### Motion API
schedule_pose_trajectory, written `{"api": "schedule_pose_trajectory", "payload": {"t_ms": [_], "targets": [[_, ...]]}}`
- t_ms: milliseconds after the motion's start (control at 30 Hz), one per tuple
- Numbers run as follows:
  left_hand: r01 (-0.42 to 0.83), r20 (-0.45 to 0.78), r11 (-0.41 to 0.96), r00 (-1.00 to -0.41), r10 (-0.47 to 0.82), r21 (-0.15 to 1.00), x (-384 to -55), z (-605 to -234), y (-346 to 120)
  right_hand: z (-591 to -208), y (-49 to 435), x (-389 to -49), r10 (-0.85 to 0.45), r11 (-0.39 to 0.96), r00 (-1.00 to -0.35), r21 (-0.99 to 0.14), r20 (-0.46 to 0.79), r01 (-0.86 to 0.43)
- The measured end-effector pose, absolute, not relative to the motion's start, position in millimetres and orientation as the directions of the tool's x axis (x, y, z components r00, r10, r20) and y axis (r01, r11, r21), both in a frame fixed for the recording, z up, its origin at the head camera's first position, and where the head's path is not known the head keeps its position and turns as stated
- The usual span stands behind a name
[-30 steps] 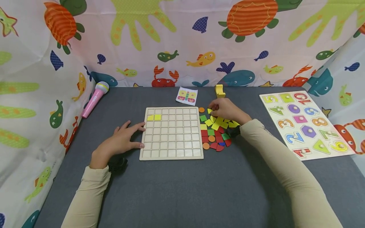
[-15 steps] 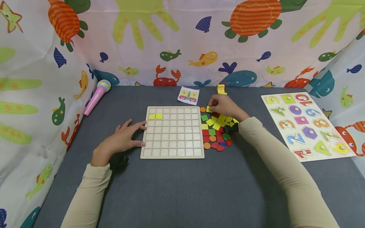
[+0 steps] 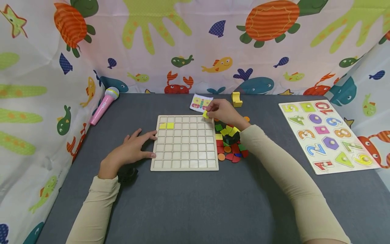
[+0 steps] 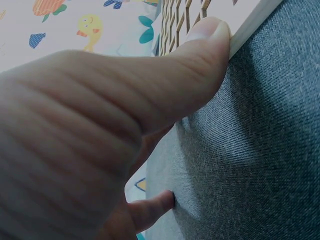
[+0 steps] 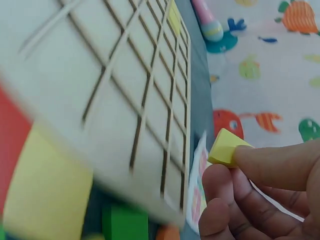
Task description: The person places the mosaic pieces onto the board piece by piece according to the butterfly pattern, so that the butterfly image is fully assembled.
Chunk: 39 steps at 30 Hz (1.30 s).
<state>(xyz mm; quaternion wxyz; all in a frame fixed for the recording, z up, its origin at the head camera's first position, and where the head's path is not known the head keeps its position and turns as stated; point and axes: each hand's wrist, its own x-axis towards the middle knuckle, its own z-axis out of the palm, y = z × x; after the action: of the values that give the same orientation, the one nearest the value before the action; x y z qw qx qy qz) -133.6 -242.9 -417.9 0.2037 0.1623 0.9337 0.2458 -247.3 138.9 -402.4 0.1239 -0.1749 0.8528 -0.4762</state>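
Observation:
A wooden grid board point(image 3: 186, 145) lies flat on the table, with two yellow square tiles point(image 3: 170, 125) side by side in its second row at the left. My left hand point(image 3: 129, 149) rests at the board's left edge, fingers spread; in the left wrist view the thumb point(image 4: 200, 60) touches the rim. Between thumb and fingertips my right hand point(image 3: 223, 113) pinches a yellow tile point(image 5: 226, 147), held above the board's far right corner. Under the right wrist and beside the board lies a pile of red, green, yellow and orange tiles point(image 3: 234, 148), partly hidden.
A small butterfly picture card point(image 3: 199, 102) lies behind the board. Beyond the pile stands a yellow block point(image 3: 236, 99). A number and shape puzzle board point(image 3: 329, 135) is at the right, a pink toy microphone point(image 3: 103, 106) at the far left. Printed cloth encloses the back and sides.
My right hand has lifted a yellow tile from the pile and moved left with it to the board's far right corner. The left hand has stayed at the board's edge.

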Motion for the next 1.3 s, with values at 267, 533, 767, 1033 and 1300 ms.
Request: {"api": "schedule_pose_trajectory", "payload": {"t_ms": [267, 533, 767, 1033, 1300], "targets": [[0.218, -0.285, 0.818, -0.864, 0.415, 0.532, -131, -419, -244, -408, 92, -243, -0.497, 0.477, -0.868, -0.832, 0.012, -0.285], [0.210, -0.289, 0.820, -0.865, 0.410, 0.533, -131, -418, -243, -410, 57, -240, -0.577, 0.521, -0.813, -0.732, 0.077, -0.439], [0.211, -0.285, 0.818, -0.867, 0.410, 0.535, -131, -418, -241, -415, 40, -237, -0.607, 0.524, -0.792, -0.714, 0.069, -0.464], [0.212, -0.289, 0.819, -0.864, 0.412, 0.533, -132, -418, -244, -418, 29, -232, -0.585, 0.563, -0.808, -0.682, 0.070, -0.467], [0.215, -0.282, 0.811, -0.863, 0.419, 0.544, -132, -418, -246, -422, 22, -230, -0.592, 0.596, -0.802, -0.624, 0.082, -0.505]]}}
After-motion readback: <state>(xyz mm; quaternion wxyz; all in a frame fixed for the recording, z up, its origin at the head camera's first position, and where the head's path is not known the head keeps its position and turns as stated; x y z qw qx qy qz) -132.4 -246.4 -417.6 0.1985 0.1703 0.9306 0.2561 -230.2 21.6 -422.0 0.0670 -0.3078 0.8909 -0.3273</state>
